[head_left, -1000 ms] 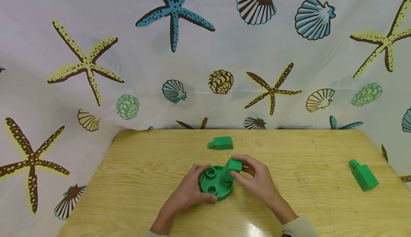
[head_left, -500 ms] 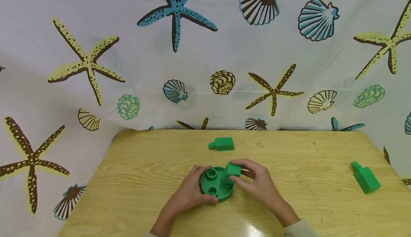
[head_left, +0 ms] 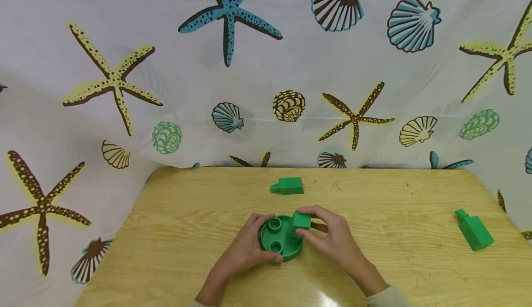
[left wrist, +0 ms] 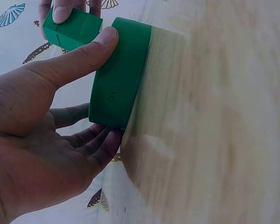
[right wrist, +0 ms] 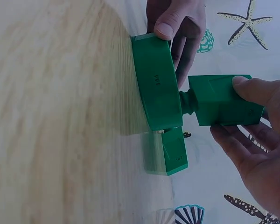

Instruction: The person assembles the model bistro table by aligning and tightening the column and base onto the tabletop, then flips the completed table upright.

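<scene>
Left grip [head_left: 249, 246] cupping dish [head_left: 284, 238], right [head_left: 335, 240] pinching block [head_left: 301, 220]

White starfish-print cloth [head_left: 266, 74] behind wood-grain tabletop [head_left: 178, 224]; glare [head_left: 327, 299] on tabletop.

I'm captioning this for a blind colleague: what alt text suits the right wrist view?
The right hand pinches a green block, its narrow neck facing a round green base that the left hand holds on a wooden table. A second green block lies beyond the base, before a white cloth printed with starfish and shells.
</scene>
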{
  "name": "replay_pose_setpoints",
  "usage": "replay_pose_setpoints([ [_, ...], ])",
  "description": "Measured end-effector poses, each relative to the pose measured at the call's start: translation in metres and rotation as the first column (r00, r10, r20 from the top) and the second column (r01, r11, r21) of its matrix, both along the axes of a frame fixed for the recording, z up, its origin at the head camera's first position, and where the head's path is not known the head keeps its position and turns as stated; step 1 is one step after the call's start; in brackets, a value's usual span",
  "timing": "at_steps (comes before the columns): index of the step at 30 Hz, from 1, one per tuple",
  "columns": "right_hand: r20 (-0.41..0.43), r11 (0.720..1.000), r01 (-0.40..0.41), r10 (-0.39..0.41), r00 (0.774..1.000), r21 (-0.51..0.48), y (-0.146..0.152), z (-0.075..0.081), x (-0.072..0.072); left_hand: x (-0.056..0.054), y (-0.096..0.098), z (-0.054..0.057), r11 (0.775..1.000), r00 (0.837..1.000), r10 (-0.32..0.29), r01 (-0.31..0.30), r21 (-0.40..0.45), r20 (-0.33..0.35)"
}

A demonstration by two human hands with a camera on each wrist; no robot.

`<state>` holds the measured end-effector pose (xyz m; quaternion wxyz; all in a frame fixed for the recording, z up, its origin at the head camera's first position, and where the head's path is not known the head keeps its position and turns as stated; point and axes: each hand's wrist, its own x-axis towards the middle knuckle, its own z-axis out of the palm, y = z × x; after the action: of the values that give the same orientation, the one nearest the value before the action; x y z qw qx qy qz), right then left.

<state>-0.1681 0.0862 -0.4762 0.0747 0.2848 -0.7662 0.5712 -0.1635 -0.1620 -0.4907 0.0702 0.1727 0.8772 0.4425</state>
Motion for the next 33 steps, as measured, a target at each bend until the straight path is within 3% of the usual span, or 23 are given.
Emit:
replay_pose_setpoints([
  [5,0.022,0.999,0.003,-0.004,1.000,0.034,0.002,0.004,0.001,-0.002,-0.001,-0.001,1.000,1.000,0.002,-0.002,0.009,0.000],
  [14,0.078,0.994,-0.091,0.087,0.993,0.055,0.017,0.008,-0.003,-0.002,-0.001,0.000,1.000,1.000,-0.003,0.003,0.024,0.006],
  [26,0.047,0.993,-0.066,0.061,0.997,0.099,0.012,0.012,0.001,-0.001,-0.002,-0.003,1.000,1.000,0.004,-0.004,0.016,0.002],
  [33,0.063,0.988,-0.110,0.103,0.993,0.110,0.018,0.012,-0.001,-0.001,-0.002,-0.002,1.000,1.000,-0.003,0.003,0.026,0.010],
])
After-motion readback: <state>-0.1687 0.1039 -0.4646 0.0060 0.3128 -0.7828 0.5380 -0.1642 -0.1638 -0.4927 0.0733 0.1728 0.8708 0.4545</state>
